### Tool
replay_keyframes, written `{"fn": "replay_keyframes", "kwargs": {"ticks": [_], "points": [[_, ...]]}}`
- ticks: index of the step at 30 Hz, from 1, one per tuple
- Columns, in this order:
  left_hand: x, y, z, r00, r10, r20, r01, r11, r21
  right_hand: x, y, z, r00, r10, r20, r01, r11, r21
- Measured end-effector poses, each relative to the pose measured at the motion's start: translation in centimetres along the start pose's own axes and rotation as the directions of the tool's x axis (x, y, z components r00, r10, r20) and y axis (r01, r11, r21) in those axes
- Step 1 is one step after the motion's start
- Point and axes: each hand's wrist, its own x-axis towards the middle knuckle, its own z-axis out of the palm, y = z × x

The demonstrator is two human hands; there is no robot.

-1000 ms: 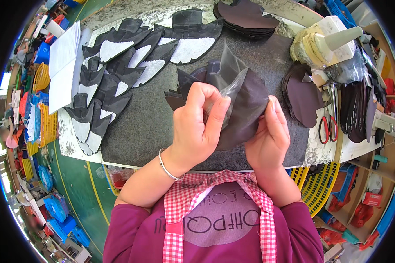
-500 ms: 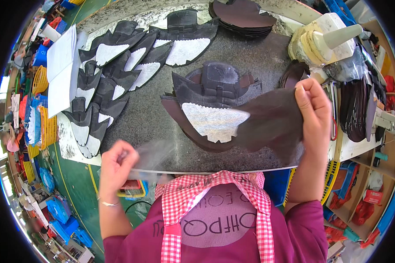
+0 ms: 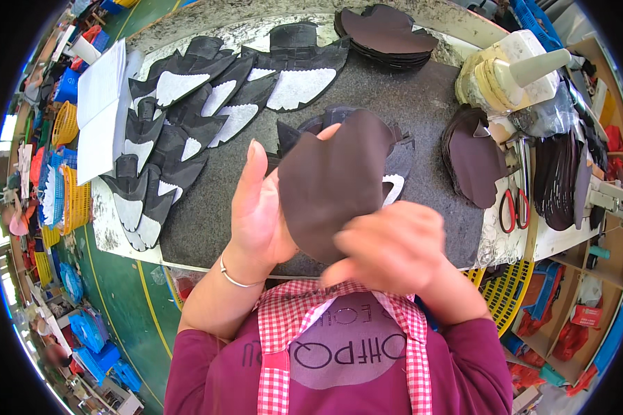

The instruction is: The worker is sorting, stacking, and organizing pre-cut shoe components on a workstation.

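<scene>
A dark brown, curved-edged leather-like piece (image 3: 336, 180) is held up over the middle of the table. My left hand (image 3: 256, 207) supports it from the left, with the palm behind it and the thumb pointing up; most of its fingers are hidden. My right hand (image 3: 394, 245), smeared by motion, is at the piece's lower right edge, and its grip is unclear. Behind the piece lies a black shoe-upper part (image 3: 294, 135) with a white toothed-edge patch (image 3: 393, 187), mostly covered.
Black shoe-upper parts (image 3: 173, 135) with white patches overlap at the left beside an open booklet (image 3: 100, 114). Brown piece stacks (image 3: 387, 34) lie at the back and right (image 3: 474, 159). A glue bottle (image 3: 509, 72) and red-handled scissors (image 3: 513, 207) are at the right.
My right hand has moved left and down from the right side. My left hand has come up to the brown piece, which is now at the middle. The clear film by my left hand no longer shows.
</scene>
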Motion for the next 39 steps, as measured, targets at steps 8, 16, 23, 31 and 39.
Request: {"fn": "replay_keyframes", "kwargs": {"ticks": [8,16,23,31,39], "points": [[0.7,0.4,1.2,0.969,-0.003,0.248,-0.033,0.990,0.138,-6.8,1.1,-1.0,0.314,0.765,0.563,-0.518,-0.359,0.777],[-1.0,1.0,-1.1,0.989,0.013,0.146,-0.022,0.998,0.055,-4.9,1.2,-2.1,0.654,0.710,0.260,-0.756,0.599,0.263],[-1.3,0.6,-1.4,0.961,0.042,0.275,-0.003,0.990,-0.138,-4.4,0.6,1.2,0.517,0.679,0.521,-0.400,-0.347,0.849],[-1.4,1.8,-3.3,0.838,0.463,0.289,-0.457,0.306,0.835,-4.3,3.5,0.2,0.705,0.706,-0.062,-0.464,0.526,0.712],[-4.1,2.5,-2.6,0.883,0.453,-0.122,-0.072,0.387,0.919,-4.0,2.6,-2.3,0.471,0.842,0.263,-0.664,0.141,0.734]]}}
